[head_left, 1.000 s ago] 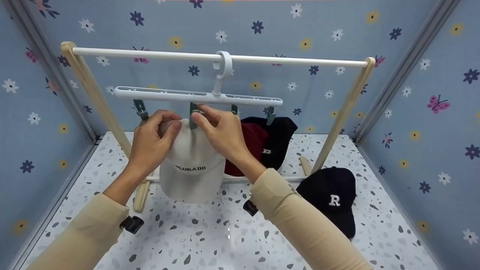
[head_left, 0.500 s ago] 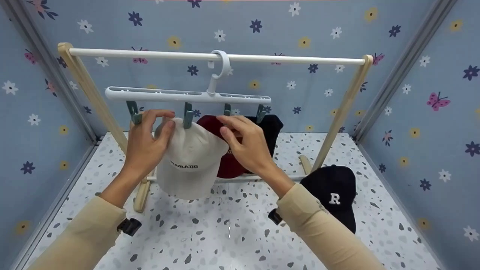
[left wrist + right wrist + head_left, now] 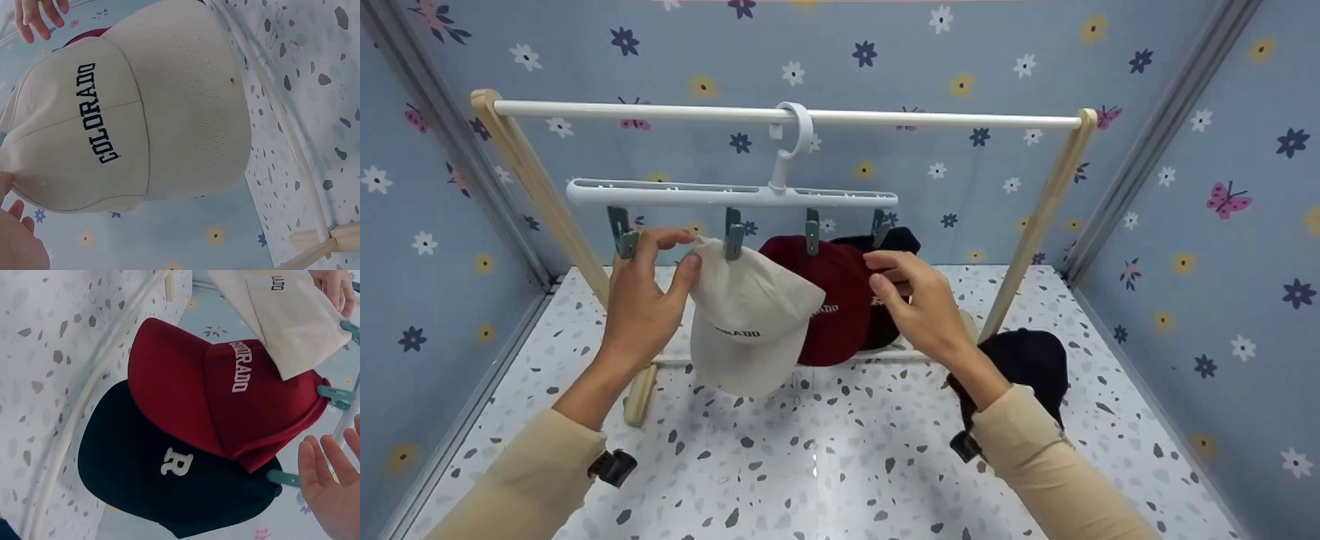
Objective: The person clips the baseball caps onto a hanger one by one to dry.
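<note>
The left hand (image 3: 643, 307) pinches the edge of the white cap (image 3: 750, 307), which hangs from a green clip (image 3: 733, 241) on the hanger (image 3: 675, 196). The right hand (image 3: 924, 306), loosely spread and holding nothing, hovers just beside the red cap (image 3: 838, 330).

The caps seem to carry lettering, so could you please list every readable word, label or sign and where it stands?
"COLORADO": white cap.
"ORADO": red cap, first letters unclear.
"R": hanging black cap.
No lettering shows on the unhung black cap.
</note>
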A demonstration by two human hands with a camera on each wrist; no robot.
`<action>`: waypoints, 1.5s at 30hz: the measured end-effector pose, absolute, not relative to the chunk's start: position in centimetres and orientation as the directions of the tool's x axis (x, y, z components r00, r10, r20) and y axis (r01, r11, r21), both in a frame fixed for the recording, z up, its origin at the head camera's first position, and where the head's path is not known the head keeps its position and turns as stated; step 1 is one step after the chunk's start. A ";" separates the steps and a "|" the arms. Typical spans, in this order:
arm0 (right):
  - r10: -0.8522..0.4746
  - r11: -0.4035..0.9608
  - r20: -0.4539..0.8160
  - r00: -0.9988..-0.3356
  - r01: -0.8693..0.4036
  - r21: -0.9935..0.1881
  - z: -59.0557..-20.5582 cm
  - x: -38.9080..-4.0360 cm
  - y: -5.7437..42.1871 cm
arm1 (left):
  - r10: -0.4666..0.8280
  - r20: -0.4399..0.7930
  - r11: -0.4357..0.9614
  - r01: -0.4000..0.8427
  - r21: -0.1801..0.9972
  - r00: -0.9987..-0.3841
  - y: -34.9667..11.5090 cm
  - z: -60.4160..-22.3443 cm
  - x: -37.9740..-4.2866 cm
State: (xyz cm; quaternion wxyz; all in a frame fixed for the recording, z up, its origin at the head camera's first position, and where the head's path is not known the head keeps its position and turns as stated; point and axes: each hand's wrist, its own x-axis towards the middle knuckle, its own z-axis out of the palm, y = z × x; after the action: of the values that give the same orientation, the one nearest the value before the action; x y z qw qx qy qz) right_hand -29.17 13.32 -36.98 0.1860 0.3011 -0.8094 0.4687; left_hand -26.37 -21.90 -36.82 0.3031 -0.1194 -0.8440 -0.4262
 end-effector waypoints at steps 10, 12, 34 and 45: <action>-0.268 0.428 0.562 -0.782 -0.619 -0.658 -39.4 -28.6 17.5 | -0.140 0.622 0.577 0.447 0.684 -0.771 -21.6 -39.6 -23.7; -0.253 0.434 0.553 -0.794 -0.604 -0.669 -39.8 -28.6 18.4 | -0.124 0.630 0.566 0.467 0.680 -0.767 -21.2 -39.9 -23.1; -0.066 0.623 0.507 -0.859 -0.433 -0.652 -44.2 -28.1 30.1 | 0.189 0.662 0.479 0.656 0.583 -0.726 -12.7 -42.8 -22.0; 0.000 0.745 0.536 -0.844 -0.358 -0.563 -47.2 -28.1 35.7 | 0.297 0.589 0.441 0.655 0.614 -0.752 -8.8 -43.3 -22.5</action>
State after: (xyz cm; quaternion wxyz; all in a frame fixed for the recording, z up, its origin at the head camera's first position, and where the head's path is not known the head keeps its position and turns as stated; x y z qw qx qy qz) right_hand -28.05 35.71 -47.17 0.2607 0.0999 -0.8969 0.3431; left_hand -22.51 -8.75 -43.25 0.2020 -0.2885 -0.8245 -0.4429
